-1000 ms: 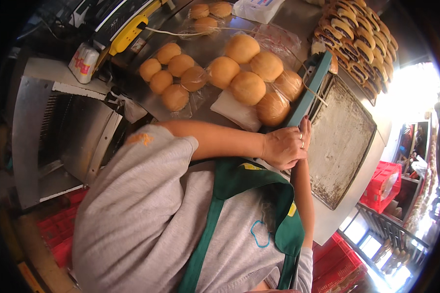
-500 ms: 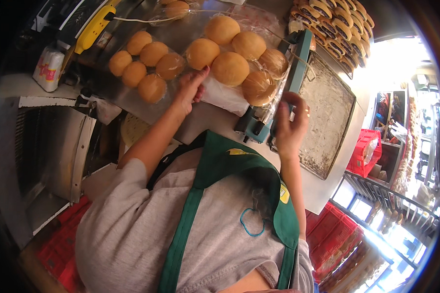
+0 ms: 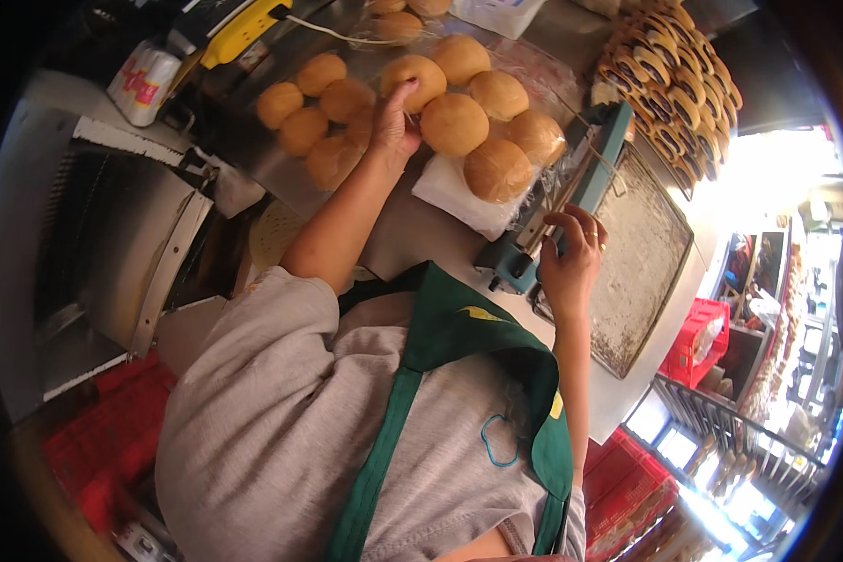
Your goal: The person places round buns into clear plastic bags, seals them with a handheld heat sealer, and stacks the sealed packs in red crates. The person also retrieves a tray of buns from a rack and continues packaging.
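Observation:
A clear plastic bag of round golden buns (image 3: 454, 125) lies on the metal counter, on top of a white stack of plastic bags (image 3: 459, 201). My left hand (image 3: 398, 128) grips the bag's left side, thumb pressed over one bun. To the right stands a blue-green bag sealer (image 3: 592, 183), apart from the buns. My right hand (image 3: 576, 258) is at the sealer's near end, fingers curved and apart, with nothing seen in them; whether it touches the sealer I cannot tell. Another bag of buns (image 3: 304, 129) lies left of my left hand, partly behind it.
A worn baking tray (image 3: 642, 272) lies right of the sealer, with piled filled pastries (image 3: 670, 80) beyond. A yellow power strip (image 3: 239, 33) trails a white cord across the counter. A white roll (image 3: 145, 86) stands at far left. A red crate (image 3: 698, 342) is at right.
The view has shifted, so most things appear farther right. My left hand and the held bag of buns have moved left, away from the sealer. My right hand has lowered slightly, fingers more curved.

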The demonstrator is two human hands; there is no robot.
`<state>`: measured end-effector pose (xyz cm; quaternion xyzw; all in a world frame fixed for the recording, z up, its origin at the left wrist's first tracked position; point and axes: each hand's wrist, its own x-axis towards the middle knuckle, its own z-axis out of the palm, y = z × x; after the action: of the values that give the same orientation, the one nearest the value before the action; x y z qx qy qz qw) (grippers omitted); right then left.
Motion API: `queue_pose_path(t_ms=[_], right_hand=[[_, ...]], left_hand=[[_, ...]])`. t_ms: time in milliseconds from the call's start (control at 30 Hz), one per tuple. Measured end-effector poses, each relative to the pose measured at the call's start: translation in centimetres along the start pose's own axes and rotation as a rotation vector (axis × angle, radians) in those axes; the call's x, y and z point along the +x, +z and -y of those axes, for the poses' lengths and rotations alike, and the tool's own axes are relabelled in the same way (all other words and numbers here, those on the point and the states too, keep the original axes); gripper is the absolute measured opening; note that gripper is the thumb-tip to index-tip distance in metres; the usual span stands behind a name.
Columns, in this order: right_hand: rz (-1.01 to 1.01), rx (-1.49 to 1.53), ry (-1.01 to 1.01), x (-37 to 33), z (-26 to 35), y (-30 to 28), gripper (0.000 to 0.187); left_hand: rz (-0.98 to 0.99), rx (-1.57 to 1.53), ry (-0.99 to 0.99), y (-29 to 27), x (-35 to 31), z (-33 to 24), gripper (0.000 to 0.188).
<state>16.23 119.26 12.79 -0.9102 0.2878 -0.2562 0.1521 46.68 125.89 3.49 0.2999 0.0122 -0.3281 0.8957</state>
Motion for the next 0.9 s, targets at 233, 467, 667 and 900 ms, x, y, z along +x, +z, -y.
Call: queue_pose_path(t_ms=[233, 467, 667, 900], right_hand=[[-0.024, 0.005, 0.019, -0.2, 0.1, 0.1, 0.026], [-0.020, 0.000, 0.011, 0.0, 0.1, 0.2, 0.024], [-0.011, 0.001, 0.001, 0.0, 0.0, 0.2, 0.023], [-0.021, 0.044, 0.021, -0.1, -0.1, 0.1, 0.024]], left_hand=[[-0.203, 0.103, 0.284, -5.7, 0.6, -12.6, 0.050], [-0.614, 1.590, 0.745, -12.4, 2.0, -16.6, 0.068], [-0.037, 1.760, 1.090, -3.6, 1.2, -12.4, 0.052], [0.345, 2.482, 0.547, 1.8, 0.3, -5.6, 0.048]])
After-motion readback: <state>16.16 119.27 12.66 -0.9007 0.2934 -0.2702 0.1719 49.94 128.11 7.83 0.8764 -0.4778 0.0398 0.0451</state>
